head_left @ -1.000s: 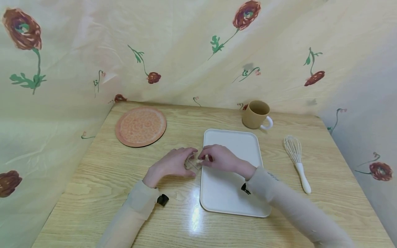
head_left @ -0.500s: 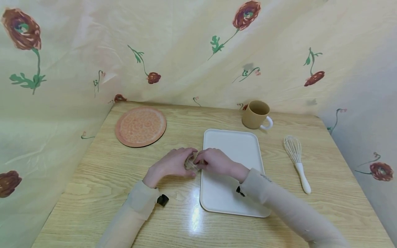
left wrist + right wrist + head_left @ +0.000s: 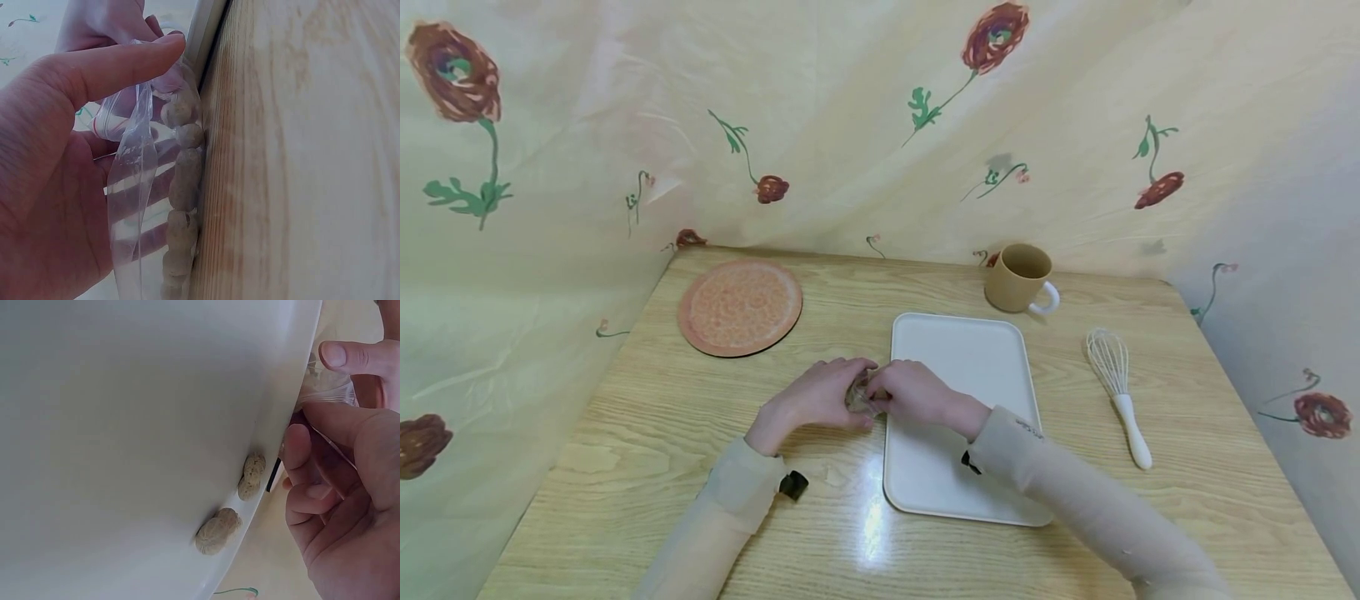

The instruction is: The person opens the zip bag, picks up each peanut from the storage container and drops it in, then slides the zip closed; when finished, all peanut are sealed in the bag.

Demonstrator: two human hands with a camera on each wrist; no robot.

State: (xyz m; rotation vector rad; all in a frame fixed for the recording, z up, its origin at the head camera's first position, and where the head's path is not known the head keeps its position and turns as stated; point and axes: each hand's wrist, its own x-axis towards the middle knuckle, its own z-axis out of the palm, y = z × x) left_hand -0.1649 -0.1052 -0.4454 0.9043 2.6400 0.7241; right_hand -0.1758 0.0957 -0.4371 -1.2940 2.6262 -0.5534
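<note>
My left hand (image 3: pixel 827 393) rests on the table at the tray's left side and holds a clear zip bag (image 3: pixel 134 181), thumb on the near side and fingers behind it. Inside the bag a row of unshelled peanuts (image 3: pixel 185 178) lies along its lower edge. The right hand (image 3: pixel 917 393) reaches over the white tray (image 3: pixel 962 342) to the bag's mouth. Its fingertips are in the bag by the peanuts, and whether they pinch one is hidden. Two unshelled peanuts (image 3: pixel 217 531) lie inside the tray's rim in the right wrist view.
A tan mug (image 3: pixel 1018 279) with a white handle stands behind the tray. To the tray's right lies a white whisk (image 3: pixel 1122 396). A round orange mat (image 3: pixel 741 307) is at the back left of the wooden table (image 3: pixel 647 467). Flowered curtain surrounds the table.
The right hand has moved left, from the tray's edge into the mouth of the bag. My left hand has kept its place around the bag.
</note>
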